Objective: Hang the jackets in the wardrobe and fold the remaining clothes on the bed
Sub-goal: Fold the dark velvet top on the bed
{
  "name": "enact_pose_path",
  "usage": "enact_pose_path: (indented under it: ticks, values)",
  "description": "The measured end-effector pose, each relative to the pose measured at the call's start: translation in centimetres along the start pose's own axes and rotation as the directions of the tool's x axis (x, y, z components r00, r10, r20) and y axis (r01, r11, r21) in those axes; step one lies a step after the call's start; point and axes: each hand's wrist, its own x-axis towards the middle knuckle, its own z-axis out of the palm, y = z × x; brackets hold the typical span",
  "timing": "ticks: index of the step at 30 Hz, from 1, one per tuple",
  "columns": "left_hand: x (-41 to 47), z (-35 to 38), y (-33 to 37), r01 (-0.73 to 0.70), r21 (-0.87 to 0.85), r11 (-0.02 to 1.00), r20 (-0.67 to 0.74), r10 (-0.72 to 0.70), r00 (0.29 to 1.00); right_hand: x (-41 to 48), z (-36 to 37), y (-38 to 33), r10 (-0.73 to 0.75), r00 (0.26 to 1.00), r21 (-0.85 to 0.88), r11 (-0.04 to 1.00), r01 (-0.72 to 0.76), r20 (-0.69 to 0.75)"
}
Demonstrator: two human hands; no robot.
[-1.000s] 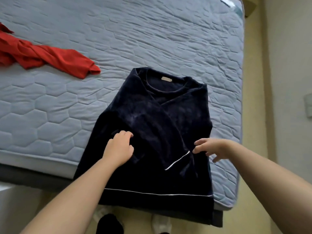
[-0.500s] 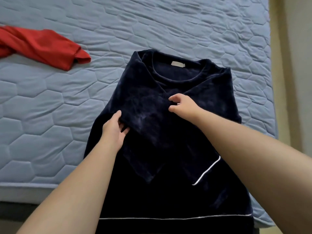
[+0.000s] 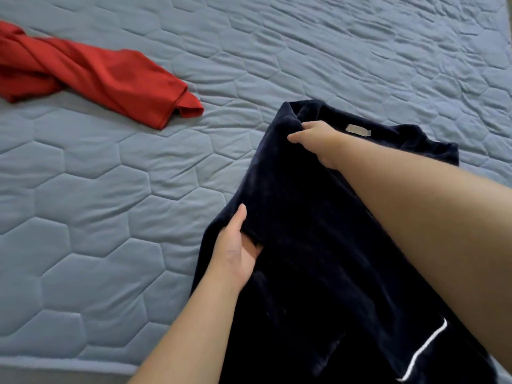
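On bed [image 3: 110, 189], right of centre: holds navy top [image 3: 318, 217] spread out, collar farthest away. Grips its left side edge with left hand [image 3: 235, 250], thumb above, fingers tucked under. Pinches fabric beside collar with right hand [image 3: 318, 139], close to label [image 3: 358, 130]. Far left on same bed, well apart: red garment [image 3: 97, 76], crumpled.

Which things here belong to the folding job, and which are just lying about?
In use: navy top, gripped by left hand and right hand; bed.
Lying about: red garment, untouched, likely folded next.
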Motion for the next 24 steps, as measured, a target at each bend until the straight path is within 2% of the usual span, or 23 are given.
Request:
enact_pose_path:
  ticks: [4,9,13,15,17,18,19,20,21,22,23,24]
  values:
    - [0.9,-0.3,1.5,-0.025,-0.118,0.993,0.077,0.034,0.996,2.9,2.5,-3.0,-0.094,0.996,-0.042,0.995,0.094,0.001]
    - [2.3,-2.4,1.8,0.039,-0.07,0.997,0.06,-0.035,0.998,4.7,5.7,-1.8,-0.073,0.994,-0.312,0.945,0.095,0.082]
    - [2.8,-2.6,2.2,0.035,-0.052,0.998,-0.015,-0.036,0.999,3.9,6.5,-1.3,-0.111,0.994,-0.498,0.861,0.105,0.017]
    - [2.3,-2.1,2.7,0.042,0.024,0.999,-0.088,-0.04,0.995,1.7,6.6,-1.0,-0.258,0.959,-0.602,0.787,0.139,-0.115]
    - [0.6,-1.3,3.7,0.147,0.271,0.951,-0.142,-0.111,0.984,-1.0,6.1,-0.2,-0.38,0.903,-0.584,0.786,0.202,-0.2]
    - [-0.5,-0.9,4.1,0.204,0.481,0.853,-0.171,-0.137,0.976,-2.4,5.5,0.6,-0.409,0.888,-0.552,0.799,0.238,-0.208]
    - [-1.8,-0.4,4.3,0.222,0.694,0.685,-0.204,-0.109,0.973,-3.9,4.8,1.7,-0.427,0.883,-0.544,0.796,0.266,-0.193]
    - [-2.8,0.0,4.3,0.189,0.861,0.473,-0.222,0.014,0.975,-5.4,4.1,3.0,-0.437,0.884,-0.561,0.779,0.28,-0.166]
    - [-3.6,0.4,4.1,0.116,0.965,0.236,-0.174,0.239,0.955,-6.9,3.3,4.4,-0.431,0.892,-0.583,0.763,0.28,-0.135]
    - [-4.1,0.8,3.9,0.018,1.0,-0.008,-0.012,0.467,0.884,-8.3,2.5,5.7,-0.408,0.906,-0.599,0.755,0.265,-0.114]
    - [-4.5,1.6,3.5,-0.075,0.974,-0.214,0.191,0.596,0.78,-9.5,1.7,7.1,-0.375,0.921,-0.608,0.757,0.238,-0.107]
    - [-4.6,2.5,2.8,-0.156,0.916,-0.37,0.369,0.623,0.69,-10.7,1.0,8.4,-0.343,0.933,-0.611,0.764,0.207,-0.113]
